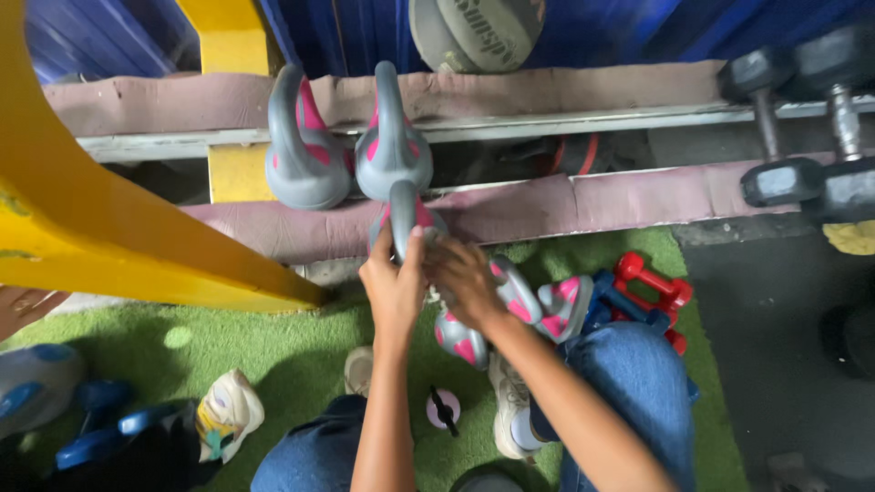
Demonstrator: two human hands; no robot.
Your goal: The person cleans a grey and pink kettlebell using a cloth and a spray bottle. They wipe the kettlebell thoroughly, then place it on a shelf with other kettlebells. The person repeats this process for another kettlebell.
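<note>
Both hands meet on one kettlebell (404,219): left hand (394,284) wraps its handle, right hand (463,278) closes against its side, steadying it at the rack (547,205) edge, just below two racked kettlebells (351,155); more kettlebells (519,305) lie below.

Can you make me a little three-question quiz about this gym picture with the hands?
1. True or false: two grey-and-pink kettlebells sit on the padded rack.
2. What does the left hand grip? A) red dumbbell B) kettlebell handle C) ball
3. What colour is the small dumbbell on the green turf, past the right hand?

Key: 1 true; 2 B; 3 red.
</note>
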